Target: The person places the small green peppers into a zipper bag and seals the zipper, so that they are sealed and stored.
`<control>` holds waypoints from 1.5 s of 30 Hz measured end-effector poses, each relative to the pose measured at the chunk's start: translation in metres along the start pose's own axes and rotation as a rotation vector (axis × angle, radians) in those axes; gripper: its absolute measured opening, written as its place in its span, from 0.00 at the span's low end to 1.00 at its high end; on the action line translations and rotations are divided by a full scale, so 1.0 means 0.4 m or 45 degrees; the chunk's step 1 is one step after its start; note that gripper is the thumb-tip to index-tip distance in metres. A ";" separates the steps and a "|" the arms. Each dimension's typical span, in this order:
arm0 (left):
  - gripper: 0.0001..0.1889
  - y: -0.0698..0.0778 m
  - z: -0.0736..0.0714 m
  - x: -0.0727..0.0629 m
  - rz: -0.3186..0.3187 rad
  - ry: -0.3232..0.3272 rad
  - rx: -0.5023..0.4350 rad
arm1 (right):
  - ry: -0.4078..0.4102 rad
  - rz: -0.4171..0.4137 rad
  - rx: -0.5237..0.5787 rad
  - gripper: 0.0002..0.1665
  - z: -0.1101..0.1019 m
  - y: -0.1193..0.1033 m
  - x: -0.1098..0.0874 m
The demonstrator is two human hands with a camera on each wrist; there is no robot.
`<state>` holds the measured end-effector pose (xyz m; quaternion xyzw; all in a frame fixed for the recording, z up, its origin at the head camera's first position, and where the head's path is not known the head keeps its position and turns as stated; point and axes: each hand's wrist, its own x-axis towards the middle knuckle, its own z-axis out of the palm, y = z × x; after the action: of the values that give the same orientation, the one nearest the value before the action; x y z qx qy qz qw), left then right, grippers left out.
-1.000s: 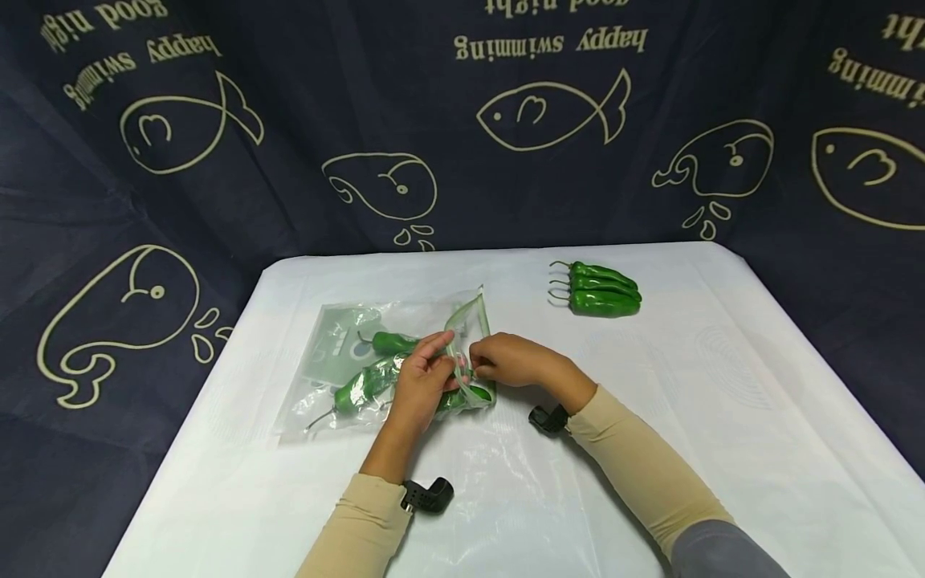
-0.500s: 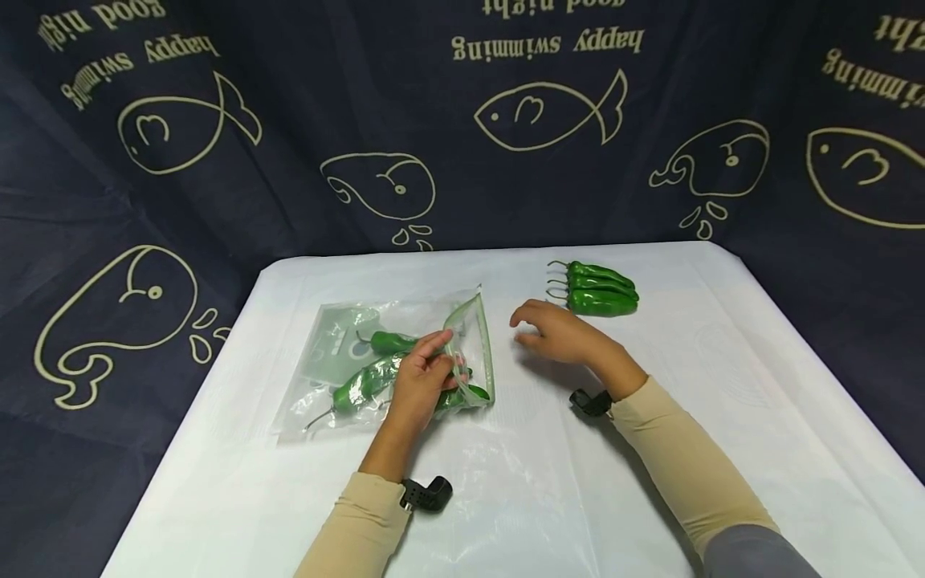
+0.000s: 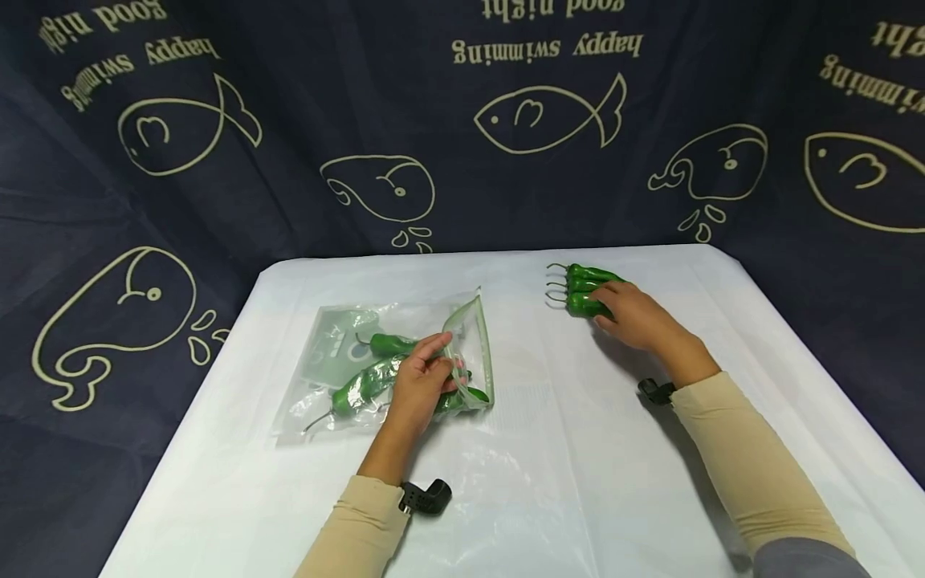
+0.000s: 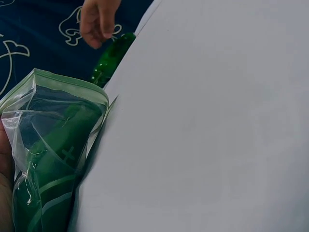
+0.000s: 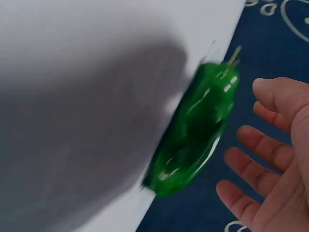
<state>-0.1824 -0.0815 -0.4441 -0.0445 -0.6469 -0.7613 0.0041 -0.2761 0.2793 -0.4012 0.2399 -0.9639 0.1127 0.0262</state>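
Observation:
A clear zip bag (image 3: 471, 327) with a pale green rim lies on the table, its mouth gaping to the right. Several green peppers (image 3: 359, 391) show through its plastic. My left hand (image 3: 417, 384) holds the bag by the near part of its mouth; in the left wrist view only a sliver of that hand shows beside the bag (image 4: 60, 140). At the back right, three green peppers (image 3: 580, 303) lie side by side, stems to the left. My right hand (image 3: 637, 317) hovers over them. In the right wrist view its fingers are spread apart beside the nearest pepper (image 5: 193, 130), with a gap between.
The white-covered table (image 3: 549, 482) spreads around the bag and peppers. Behind it hangs a dark blue cloth (image 3: 448, 209) with fish and whale drawings. A black wrist camera (image 3: 428, 496) sits on the left wrist, another camera (image 3: 656, 392) on the right.
My right hand has left the bag's mouth and moved right and away from me to the three peppers. My left hand and the bag have stayed in place.

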 end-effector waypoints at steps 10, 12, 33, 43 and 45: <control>0.25 0.000 -0.006 -0.003 0.007 -0.011 0.003 | -0.075 0.064 0.000 0.26 0.014 0.053 0.003; 0.25 0.001 -0.005 -0.003 0.009 -0.018 0.004 | -0.086 0.058 0.010 0.26 0.014 0.054 0.005; 0.25 0.004 -0.006 -0.001 0.006 -0.036 -0.006 | -0.060 0.045 0.085 0.28 0.019 0.068 0.020; 0.25 0.005 -0.005 0.000 -0.013 -0.031 -0.005 | -0.074 0.038 0.088 0.30 0.027 0.075 0.026; 0.25 0.005 -0.005 0.000 -0.013 -0.027 -0.004 | -0.082 0.029 0.088 0.30 0.028 0.077 0.027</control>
<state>-0.1824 -0.0839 -0.4424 -0.0495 -0.6459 -0.7618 -0.0068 -0.3000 0.2981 -0.4172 0.2333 -0.9624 0.1384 -0.0142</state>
